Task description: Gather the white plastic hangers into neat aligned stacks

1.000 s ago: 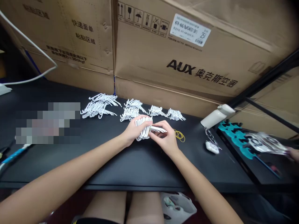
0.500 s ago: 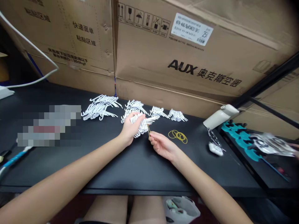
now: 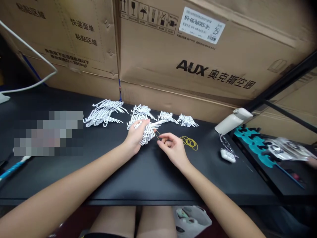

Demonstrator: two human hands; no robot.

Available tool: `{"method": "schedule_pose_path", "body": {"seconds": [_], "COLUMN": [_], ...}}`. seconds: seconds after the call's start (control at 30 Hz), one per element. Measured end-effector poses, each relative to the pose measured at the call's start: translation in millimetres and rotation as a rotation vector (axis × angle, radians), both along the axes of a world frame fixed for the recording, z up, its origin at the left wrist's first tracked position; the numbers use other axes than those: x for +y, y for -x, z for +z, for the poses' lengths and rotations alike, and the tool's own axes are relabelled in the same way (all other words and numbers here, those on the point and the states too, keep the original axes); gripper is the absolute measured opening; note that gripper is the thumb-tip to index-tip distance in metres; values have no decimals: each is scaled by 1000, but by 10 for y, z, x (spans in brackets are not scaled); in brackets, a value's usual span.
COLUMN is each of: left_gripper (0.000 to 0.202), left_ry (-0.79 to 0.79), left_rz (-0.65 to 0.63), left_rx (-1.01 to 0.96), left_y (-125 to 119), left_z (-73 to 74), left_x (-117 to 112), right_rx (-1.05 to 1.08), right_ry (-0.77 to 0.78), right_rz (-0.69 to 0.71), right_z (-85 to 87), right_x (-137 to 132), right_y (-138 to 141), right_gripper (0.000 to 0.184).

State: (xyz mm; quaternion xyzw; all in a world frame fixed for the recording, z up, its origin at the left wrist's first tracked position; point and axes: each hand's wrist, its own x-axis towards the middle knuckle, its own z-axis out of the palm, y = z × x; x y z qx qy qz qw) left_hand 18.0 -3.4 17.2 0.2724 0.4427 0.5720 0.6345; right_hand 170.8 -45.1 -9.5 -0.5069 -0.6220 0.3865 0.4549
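My left hand (image 3: 137, 135) is wrapped round a bundle of white hooks (image 3: 148, 135), their straight ends pointing right. Between the fingertips of my right hand (image 3: 172, 145) a thin yellow rubber band (image 3: 158, 135) is pinched, stretched toward the bundle's right side; how far it loops round is hidden. Behind my left hand lies a pile of white hooks (image 3: 141, 112). More white hooks (image 3: 105, 112) form a larger pile at the left, and two smaller groups, one of hooks (image 3: 188, 120), sit to the right. Several loose rubber bands (image 3: 190, 142) lie right of my right hand.
Cardboard boxes (image 3: 210, 69) stand along the back of the black table (image 3: 111, 178). At the right are a white bottle (image 3: 232, 120), a white earphone case (image 3: 228, 155) and teal parts (image 3: 257, 145) beside plastic bags. A white cable (image 3: 32, 49) hangs at the left.
My right hand has turned, its back now facing up more, and its fingers have shifted on the rubber band. My left hand still grips the bundle. The view has moved slightly.
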Motion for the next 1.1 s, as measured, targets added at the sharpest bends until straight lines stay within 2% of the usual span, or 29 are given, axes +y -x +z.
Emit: {"method": "schedule_pose_path", "body": {"seconds": [0.1, 0.2, 0.37, 0.47, 0.53, 0.6, 0.73, 0.83, 0.93, 1.1], "left_gripper": [24, 27, 30, 27, 24, 23, 16, 13, 14, 13], "left_ry": [-20, -55, -76, -47, -50, -62, -61, -28, 23, 86], "left_rz": [38, 33, 78, 88, 69, 31, -238, -400, -465, -593], "left_rx": [7, 30, 46, 24, 16, 14, 39, 19, -20, -82], "left_y": [-16, -36, -44, -30, -24, -23, -33, -33, -21, -10], "left_z": [-1, -26, -88, -81, -62, -45, -27, -14, 10, 33], "left_x": [-8, -7, 26, 44, 40, 23, -32, -66, -88, -117], "right_rx": [-281, -492, -549, -512, -435, -314, -5, 170, 213, 164], "right_ry": [-197, -387, -710, -801, -790, -707, -436, -324, -270, -251], "right_rz": [-9, -16, -61, -1, 99, 178, 100, 92, 110, 78], "right_z": [15, 59, 99, 114, 117, 105, 50, 14, -7, -12], "right_x": [-31, -67, -85, -90, -102, -116, -124, -111, -101, -98], "right_y": [-25, -51, -53, -35, -24, -17, -10, 1, 13, 3], "right_gripper": [13, 17, 12, 9, 9, 8, 5, 9, 12, 15]}}
